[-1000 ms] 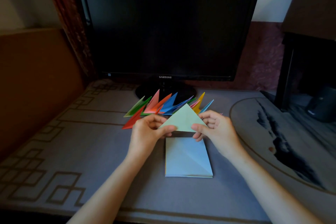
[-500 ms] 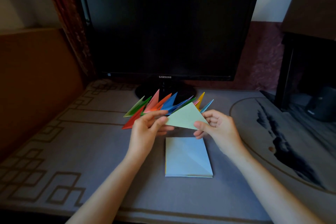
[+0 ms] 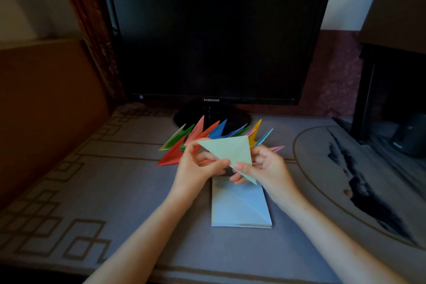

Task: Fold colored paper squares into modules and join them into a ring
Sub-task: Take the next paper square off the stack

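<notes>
Both hands are up off the worktop (image 3: 115,191), sharing one pale green triangle (image 3: 228,150) of folded paper. The left hand (image 3: 198,166) pinches its left edge, with fingertips up near the far left corner. The right hand (image 3: 265,168) pinches it near the lower point, between thumb and fingers. It hangs tilted above the stack of paper squares (image 3: 239,205), not touching it as far as I can tell.

With nothing hard beneath the sheet, I judge the next crease could run skew. A module with its edges out of line would likely sit badly in the ring. Thin paper may also dent where my thumbs bear down.

The finished modules (image 3: 207,134) are fanned just beyond my knuckles, before the monitor (image 3: 216,34) foot, and a careless reach forward could knock them about. Dropping my wrists could shove the stack askew.
</notes>
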A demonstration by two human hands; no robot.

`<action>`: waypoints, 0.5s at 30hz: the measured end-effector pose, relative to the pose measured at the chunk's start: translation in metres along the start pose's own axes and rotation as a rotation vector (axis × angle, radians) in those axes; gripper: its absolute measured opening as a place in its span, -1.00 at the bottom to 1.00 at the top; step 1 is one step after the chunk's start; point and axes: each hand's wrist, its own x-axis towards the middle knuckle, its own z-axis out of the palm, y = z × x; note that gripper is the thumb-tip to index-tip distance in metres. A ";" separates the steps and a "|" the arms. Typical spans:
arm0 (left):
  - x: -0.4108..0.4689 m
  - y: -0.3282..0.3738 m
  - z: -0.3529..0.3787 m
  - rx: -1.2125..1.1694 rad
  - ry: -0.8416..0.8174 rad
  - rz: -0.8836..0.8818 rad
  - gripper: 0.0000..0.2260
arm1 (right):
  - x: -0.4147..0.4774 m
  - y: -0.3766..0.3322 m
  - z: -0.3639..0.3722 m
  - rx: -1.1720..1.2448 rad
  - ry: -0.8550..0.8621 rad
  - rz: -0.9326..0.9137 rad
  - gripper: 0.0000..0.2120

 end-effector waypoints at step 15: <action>0.002 0.000 -0.004 0.011 0.084 0.089 -0.85 | 0.000 -0.002 -0.004 -0.083 -0.100 0.022 -0.59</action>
